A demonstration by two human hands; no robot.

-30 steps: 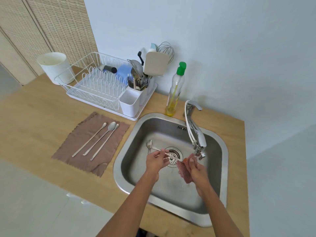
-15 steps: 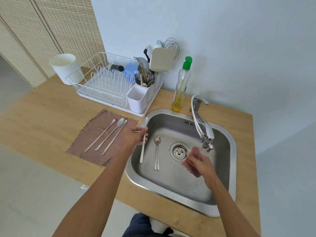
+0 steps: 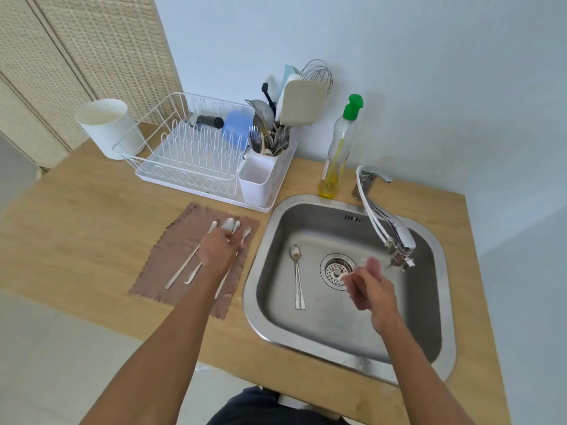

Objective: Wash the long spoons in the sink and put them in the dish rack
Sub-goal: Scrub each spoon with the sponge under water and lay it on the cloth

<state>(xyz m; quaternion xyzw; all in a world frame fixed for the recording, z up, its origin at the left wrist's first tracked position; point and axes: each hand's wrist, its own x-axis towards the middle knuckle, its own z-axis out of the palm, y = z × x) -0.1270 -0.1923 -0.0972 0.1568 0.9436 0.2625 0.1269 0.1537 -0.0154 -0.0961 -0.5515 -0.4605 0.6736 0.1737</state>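
Several long spoons lie side by side on a brown cloth (image 3: 171, 256) left of the sink (image 3: 346, 342). My left hand (image 3: 219, 250) is down on them, its fingers curled round the handle of the rightmost long spoon (image 3: 246, 232). Two more long spoons (image 3: 297, 280) lie together on the sink floor, left of the drain (image 3: 337, 269). Over the drain, below the tap spout, my right hand (image 3: 369, 289) grips a pink scrubber (image 3: 373, 265). The white dish rack (image 3: 184, 154) stands behind the cloth, and its empty front cutlery cup (image 3: 256, 180) faces the sink.
The rack's rear cup holds forks, spoons, a whisk and a spatula (image 3: 302, 102). A soap bottle (image 3: 339, 148) with a green cap stands behind the sink beside the tap (image 3: 386, 222). A white bucket (image 3: 107, 127) sits left of the rack. The counter's front edge runs below the cloth.
My left hand carried a spoon out of the sink, leftward onto the brown cloth beside the others. My right hand stayed in the sink with the scrubber.
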